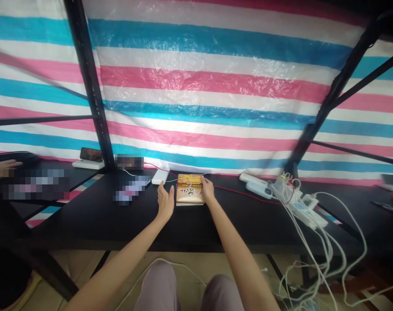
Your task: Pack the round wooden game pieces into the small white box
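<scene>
An orange-yellow book (189, 189) lies flat on the black table (125, 224), close to the striped tarp. My left hand (166, 202) rests just left of the book's edge, its fingers stretched out and held together, holding nothing. My right hand (207, 188) is at the book's right edge, with its fingers curled onto the cover's upper right corner.
A white power bank (160, 176) sits left of the book. Two white devices (258, 185) and a power strip with several white cables (308, 211) lie to the right. A phone on a white stand (89, 159) is at the left, beside another person's hand (2, 167). Black frame posts (93, 90) rise behind.
</scene>
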Motion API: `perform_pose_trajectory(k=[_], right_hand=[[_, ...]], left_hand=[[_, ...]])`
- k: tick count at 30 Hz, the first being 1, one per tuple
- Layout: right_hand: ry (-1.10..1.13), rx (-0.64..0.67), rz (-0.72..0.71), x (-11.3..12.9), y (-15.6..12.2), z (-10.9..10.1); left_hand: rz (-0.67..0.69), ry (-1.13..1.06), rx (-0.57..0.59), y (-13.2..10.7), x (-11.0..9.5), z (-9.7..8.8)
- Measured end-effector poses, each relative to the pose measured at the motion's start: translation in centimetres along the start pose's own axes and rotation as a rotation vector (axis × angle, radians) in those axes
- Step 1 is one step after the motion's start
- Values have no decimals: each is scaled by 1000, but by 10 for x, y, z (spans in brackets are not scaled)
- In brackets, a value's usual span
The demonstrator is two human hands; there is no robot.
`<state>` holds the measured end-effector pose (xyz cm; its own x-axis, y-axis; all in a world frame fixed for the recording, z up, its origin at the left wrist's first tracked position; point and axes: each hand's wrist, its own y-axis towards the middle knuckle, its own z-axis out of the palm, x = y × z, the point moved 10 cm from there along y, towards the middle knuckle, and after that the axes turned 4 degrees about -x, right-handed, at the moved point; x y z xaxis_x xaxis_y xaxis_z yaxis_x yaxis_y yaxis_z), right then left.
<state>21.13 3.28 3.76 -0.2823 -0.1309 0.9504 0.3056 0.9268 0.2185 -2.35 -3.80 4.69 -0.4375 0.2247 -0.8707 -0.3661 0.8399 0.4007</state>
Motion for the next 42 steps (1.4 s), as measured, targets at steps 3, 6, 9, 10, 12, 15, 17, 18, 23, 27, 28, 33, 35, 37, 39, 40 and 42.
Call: perform_pose_trajectory(k=[3, 6, 9, 10, 12, 15, 17, 18, 23, 27, 28, 33, 35, 37, 39, 40, 42], right_hand=[[-187, -29, -4, -8, 3, 6], [-319, -65, -43, -11, 8, 7], [-404, -74, -85, -15, 13, 8], [-428, -72, -96, -17, 15, 9], [-472, -53, -112, -21, 17, 9], [-507, 15, -155, -22, 17, 12], [-506, 74, -202, -20, 16, 15], [-501, 99, -223, -20, 15, 15], [-482, 146, -256, -25, 18, 16], [-424, 122, -276, -25, 16, 15], [-407, 110, -281, -24, 14, 14], [-274, 62, -254, -27, 6, -3], [-249, 37, -220, -31, 4, -12], [-330, -10, -199, -31, 3, -20], [-471, -61, -199, -25, -1, -25], [-528, -73, -204, -21, -3, -25], [-588, -66, -209, -14, -8, -23]], left_hand=[[-95, -40, 109, 5, 14, 18], [-131, -52, 215, 6, 21, 39], [-110, -22, 295, 8, 18, 58], [-108, 6, 301, 11, 18, 61], [-114, 88, 290, 18, 18, 64], [-75, 228, 273, 31, 17, 63], [-14, 275, 328, 35, 15, 68], [11, 281, 366, 35, 15, 71], [33, 260, 448, 32, 23, 83], [-25, 191, 449, 31, 33, 86], [-50, 169, 444, 31, 36, 85], [-189, 50, 329, 39, 43, 66], [-189, 18, 280, 41, 41, 60], [-153, 39, 266, 41, 38, 60], [-94, 114, 299, 40, 36, 68], [-64, 157, 322, 39, 37, 72], [-38, 213, 351, 38, 41, 79]])
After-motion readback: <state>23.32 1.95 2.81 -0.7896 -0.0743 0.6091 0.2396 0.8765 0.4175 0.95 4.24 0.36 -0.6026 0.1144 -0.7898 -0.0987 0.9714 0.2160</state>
